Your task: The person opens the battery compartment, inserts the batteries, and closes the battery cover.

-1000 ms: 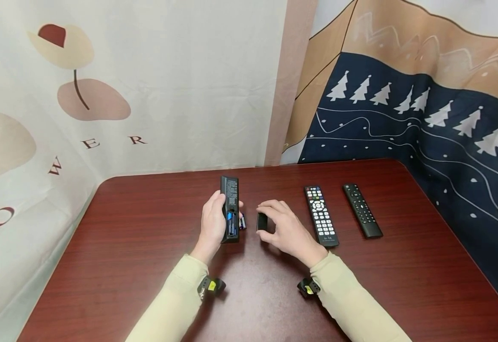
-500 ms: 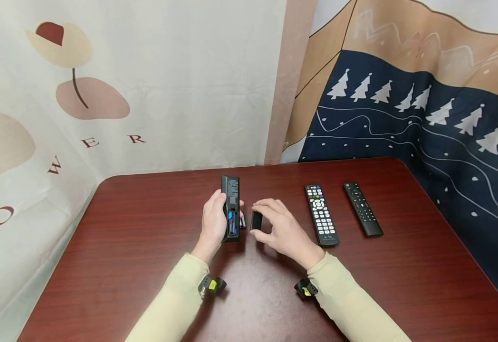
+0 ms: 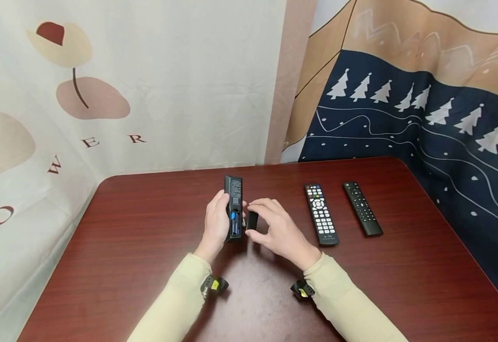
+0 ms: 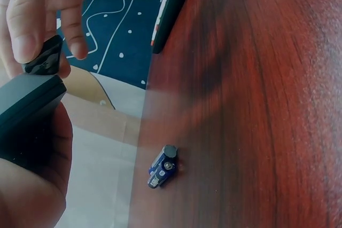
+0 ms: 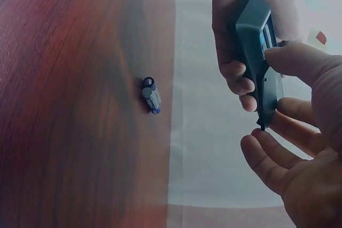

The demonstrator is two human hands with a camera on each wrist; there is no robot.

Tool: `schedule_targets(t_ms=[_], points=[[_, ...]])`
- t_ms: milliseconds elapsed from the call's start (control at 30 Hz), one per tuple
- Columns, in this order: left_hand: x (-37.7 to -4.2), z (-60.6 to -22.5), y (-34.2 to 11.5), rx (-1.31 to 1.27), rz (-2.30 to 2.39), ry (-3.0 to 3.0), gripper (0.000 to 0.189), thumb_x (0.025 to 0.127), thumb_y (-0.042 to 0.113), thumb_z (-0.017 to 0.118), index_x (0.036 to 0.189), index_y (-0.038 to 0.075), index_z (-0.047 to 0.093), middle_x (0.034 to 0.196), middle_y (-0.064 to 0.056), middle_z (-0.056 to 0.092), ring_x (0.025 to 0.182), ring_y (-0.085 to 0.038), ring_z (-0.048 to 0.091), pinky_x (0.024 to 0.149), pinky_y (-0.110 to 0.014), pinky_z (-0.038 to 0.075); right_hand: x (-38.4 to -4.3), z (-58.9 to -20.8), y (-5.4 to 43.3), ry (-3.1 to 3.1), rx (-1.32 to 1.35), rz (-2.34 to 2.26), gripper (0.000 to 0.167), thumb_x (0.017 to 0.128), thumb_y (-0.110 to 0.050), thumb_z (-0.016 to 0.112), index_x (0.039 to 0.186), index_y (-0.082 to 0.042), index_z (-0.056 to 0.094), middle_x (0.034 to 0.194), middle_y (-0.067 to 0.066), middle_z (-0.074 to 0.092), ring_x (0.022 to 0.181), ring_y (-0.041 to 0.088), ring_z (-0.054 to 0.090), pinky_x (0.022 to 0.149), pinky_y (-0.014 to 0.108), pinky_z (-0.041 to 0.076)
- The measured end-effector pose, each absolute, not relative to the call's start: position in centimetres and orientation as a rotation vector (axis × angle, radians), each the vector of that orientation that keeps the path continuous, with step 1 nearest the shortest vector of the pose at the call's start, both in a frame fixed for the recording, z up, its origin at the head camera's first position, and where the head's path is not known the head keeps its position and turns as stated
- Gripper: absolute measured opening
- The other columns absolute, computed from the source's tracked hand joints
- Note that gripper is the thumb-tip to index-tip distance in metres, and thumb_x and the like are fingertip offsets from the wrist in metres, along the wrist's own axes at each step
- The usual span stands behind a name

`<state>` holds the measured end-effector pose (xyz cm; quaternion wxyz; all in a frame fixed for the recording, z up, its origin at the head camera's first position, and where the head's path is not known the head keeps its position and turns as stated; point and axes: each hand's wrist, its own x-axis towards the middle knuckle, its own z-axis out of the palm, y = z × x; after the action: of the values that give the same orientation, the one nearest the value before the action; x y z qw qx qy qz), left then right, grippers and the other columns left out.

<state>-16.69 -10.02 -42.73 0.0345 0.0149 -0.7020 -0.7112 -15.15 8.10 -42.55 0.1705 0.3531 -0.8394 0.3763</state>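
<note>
My left hand (image 3: 215, 224) grips a black remote control (image 3: 234, 191), back side up, above the table. Two blue batteries (image 3: 235, 224) lie in its uncovered battery compartment. Just right of it, my right hand (image 3: 280, 232) pinches a small black battery cover (image 3: 252, 221) between thumb and fingers. Cover and remote stand close together in the head view; whether they touch, I cannot tell. In the left wrist view the cover (image 4: 45, 60) appears close to the remote's end (image 4: 32, 97). Loose batteries (image 4: 162, 167) lie on the table below the hands, mostly hidden in the head view.
Right of my hands, a black remote with white buttons (image 3: 320, 216) lies on the dark red table (image 3: 146, 266). Farther right is a slimmer black remote (image 3: 362, 210). Patterned curtains (image 3: 189, 95) hang behind the table's far edge.
My right hand has moved left with the battery cover, closing the gap to the remote control. My left hand and the remote have shifted slightly right. The remotes on the table stay put.
</note>
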Motion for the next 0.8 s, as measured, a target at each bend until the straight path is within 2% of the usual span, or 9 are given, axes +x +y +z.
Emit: schedule_targets(t_ms=[133,400,800], points=[[-16.8,-42.8,-10.0,0.034,-2.18,-2.159,0.041,0.109,0.021,0.029,0.124,-0.004,0.059,0.104,-0.029,0.068,0.076,-0.031,0.069,0.067,-0.029,0.058,-15.1,-42.7,7.8,-2.355,1.004,1.079,0.05,0.08,-0.011,0.088,0.125,0.001,0.068,0.125,0.01,0.065,0.114,0.025,0.059,0.098,0.038,0.053],[-16.7,-43.1,-10.1,0.029,-2.134,-2.2,0.043,0.11,0.022,0.031,0.13,-0.003,0.06,0.11,-0.03,0.068,0.082,-0.013,0.068,0.074,-0.026,0.058,-14.9,-42.8,7.3,-2.287,1.013,1.116,0.048,0.08,-0.01,0.087,0.122,0.003,0.068,0.126,0.014,0.065,0.113,0.026,0.059,0.097,0.038,0.053],[-16.8,-42.9,-9.9,0.053,-2.081,-2.198,0.04,0.109,0.021,0.034,0.124,-0.003,0.063,0.101,-0.021,0.069,0.078,-0.011,0.066,0.072,-0.025,0.057,-14.7,-42.6,6.7,-2.267,1.036,1.106,0.047,0.08,-0.009,0.087,0.122,0.001,0.069,0.127,0.012,0.065,0.114,0.025,0.059,0.098,0.036,0.052]])
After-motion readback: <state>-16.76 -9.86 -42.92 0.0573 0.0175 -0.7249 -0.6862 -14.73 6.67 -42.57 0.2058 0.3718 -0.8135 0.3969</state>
